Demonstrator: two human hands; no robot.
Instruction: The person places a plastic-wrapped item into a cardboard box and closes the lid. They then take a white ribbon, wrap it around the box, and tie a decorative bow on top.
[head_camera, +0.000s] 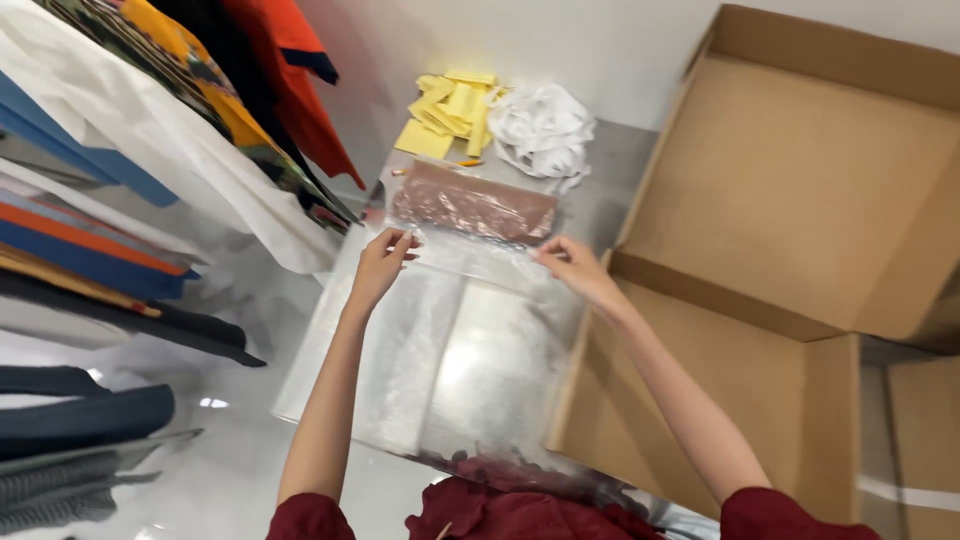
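A large clear plastic bag (450, 350) lies flat on the pale floor in front of me. My left hand (380, 262) pinches its far left corner, and my right hand (572, 266) pinches its far right corner. Inside the far end of the bag shows a folded brownish-pink garment (472, 204). Dark red cloth (510, 500) sits at the near end of the bag, by my lap.
A big open cardboard box (800, 190) stands to the right, its flap touching the bag. Yellow paper strips (450, 110) and crumpled white plastic (540, 125) lie beyond the bag. Hanging clothes (170, 110) and folded garments (80, 260) fill the left side.
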